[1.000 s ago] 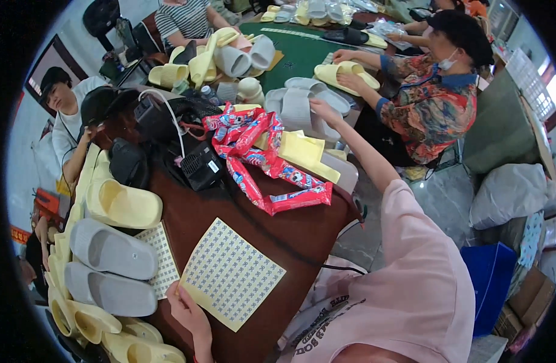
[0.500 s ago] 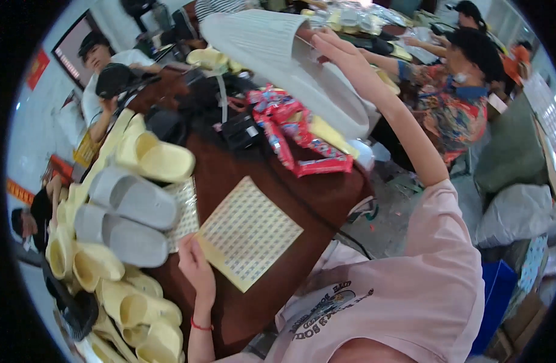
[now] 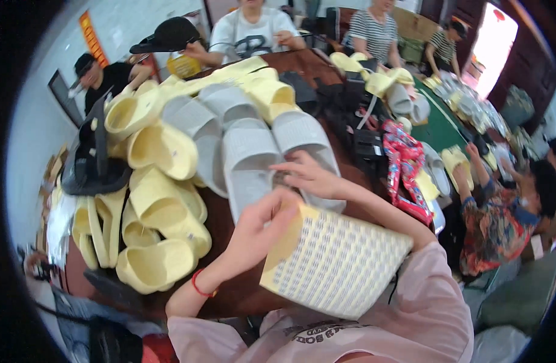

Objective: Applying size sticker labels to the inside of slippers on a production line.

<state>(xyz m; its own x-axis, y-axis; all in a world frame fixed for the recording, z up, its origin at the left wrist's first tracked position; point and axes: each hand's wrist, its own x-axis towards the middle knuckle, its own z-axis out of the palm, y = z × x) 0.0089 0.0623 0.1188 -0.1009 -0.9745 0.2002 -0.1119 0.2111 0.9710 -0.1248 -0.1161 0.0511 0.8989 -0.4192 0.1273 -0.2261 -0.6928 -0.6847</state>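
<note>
My left hand (image 3: pixel 263 227) pinches the edge of a yellow-backed sheet of small printed stickers (image 3: pixel 341 260), held tilted over my lap. My right hand (image 3: pixel 311 175) reaches across with its fingers apart, over the inner edges of a pair of grey slide slippers. Its fingertips are at the left grey slipper (image 3: pixel 247 148); whether they touch it I cannot tell. The right grey slipper (image 3: pixel 302 130) lies beside it, partly hidden by my hand. Just left of these lies another grey pair (image 3: pixel 196 118).
Several yellow slippers (image 3: pixel 169 202) crowd the table's left side, with black slippers (image 3: pixel 93 154) among them. A red patterned wrapper (image 3: pixel 405 163) and black items (image 3: pixel 365 142) lie to the right. People sit around; one holds a black cap (image 3: pixel 169 35).
My view has swung left. My right hand has come down from the raised grey slipper, now on the table. My left hand has lifted the sticker sheet off the table.
</note>
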